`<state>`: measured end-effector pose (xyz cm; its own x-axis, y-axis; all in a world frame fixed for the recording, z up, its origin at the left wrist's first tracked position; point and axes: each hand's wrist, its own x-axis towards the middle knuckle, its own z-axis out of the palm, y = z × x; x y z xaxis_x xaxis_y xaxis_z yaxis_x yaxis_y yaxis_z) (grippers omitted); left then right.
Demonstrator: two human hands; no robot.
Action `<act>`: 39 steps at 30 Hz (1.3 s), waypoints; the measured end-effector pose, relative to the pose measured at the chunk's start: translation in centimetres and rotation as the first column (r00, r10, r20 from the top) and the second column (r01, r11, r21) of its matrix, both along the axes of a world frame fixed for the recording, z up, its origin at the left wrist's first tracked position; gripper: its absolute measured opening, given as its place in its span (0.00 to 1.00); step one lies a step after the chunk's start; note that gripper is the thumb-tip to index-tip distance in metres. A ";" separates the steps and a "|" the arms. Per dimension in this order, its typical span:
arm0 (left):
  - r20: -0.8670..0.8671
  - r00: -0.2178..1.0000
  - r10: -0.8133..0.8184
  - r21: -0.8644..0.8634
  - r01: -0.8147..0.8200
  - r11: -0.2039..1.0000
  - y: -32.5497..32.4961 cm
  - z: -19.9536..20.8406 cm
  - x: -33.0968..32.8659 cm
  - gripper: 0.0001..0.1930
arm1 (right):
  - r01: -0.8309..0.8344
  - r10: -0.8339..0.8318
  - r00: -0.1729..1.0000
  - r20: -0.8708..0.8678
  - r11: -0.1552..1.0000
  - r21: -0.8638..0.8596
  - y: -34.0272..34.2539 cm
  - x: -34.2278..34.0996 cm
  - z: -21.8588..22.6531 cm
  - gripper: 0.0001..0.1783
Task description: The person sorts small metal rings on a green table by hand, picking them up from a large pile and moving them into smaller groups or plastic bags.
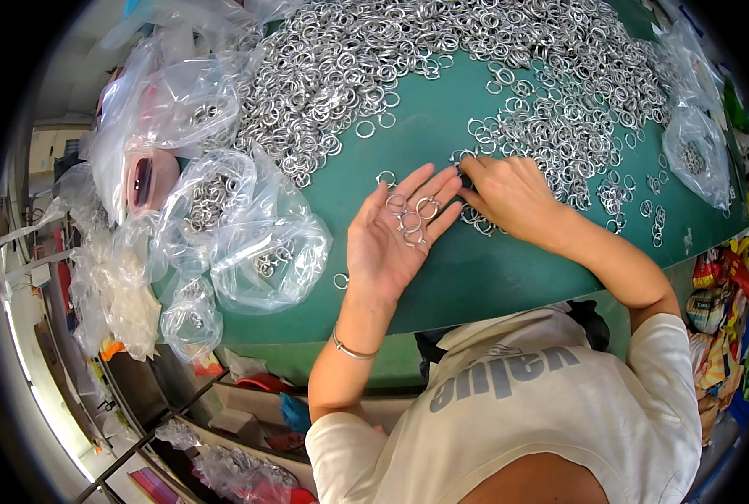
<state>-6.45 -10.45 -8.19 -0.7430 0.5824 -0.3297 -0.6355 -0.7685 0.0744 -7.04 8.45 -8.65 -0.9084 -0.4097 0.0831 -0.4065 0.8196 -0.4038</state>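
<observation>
My left hand (391, 235) is palm up, fingers stretched out, over the near part of the green table (307, 315). Several silver-coloured metal rings (409, 222) rest in its palm and against its fingers. Just to the right, my right hand (509, 195) is closed, with its fingers bent and their tips near the left fingertips. A small ring (459, 156) shows at its fingertips, partly hidden. More rings lie under and beside this hand. One loose ring (341, 280) is left of my left wrist.
A broad heap of metal rings (307, 92) covers the table's far side, with a lower spread (551, 139) at the right. Clear plastic bags (286, 260) with rings inside stand at the left, beside a pink object (151, 181). Another bag (695, 164) lies at the right edge.
</observation>
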 end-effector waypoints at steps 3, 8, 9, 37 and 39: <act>0.012 1.000 0.003 0.066 -0.004 0.998 -0.1 -0.1 0.5 0.25 | 0.004 -0.003 1.000 0.010 0.998 -0.063 0.6 -0.2 -0.8 0.09; -0.021 1.000 -0.007 0.034 0.008 0.999 0.2 0.3 0.8 0.26 | 0.157 -0.013 0.964 0.264 0.831 -0.533 2.2 -0.9 -0.7 0.07; -0.027 1.000 -0.009 0.012 0.009 1.000 0.4 0.4 0.8 0.26 | 0.232 0.013 0.936 0.353 0.730 -0.643 2.5 -0.9 -0.4 0.08; -0.330 0.617 -0.714 -0.886 -0.463 0.010 4.2 -0.4 2.1 0.11 | 0.284 -0.093 0.923 0.373 0.817 -0.501 7.8 4.1 1.5 0.06; -0.243 0.502 -0.830 -0.822 -0.560 -0.098 4.7 -0.4 1.9 0.11 | 0.187 -0.101 0.967 0.235 0.907 -0.377 7.2 4.9 1.4 0.09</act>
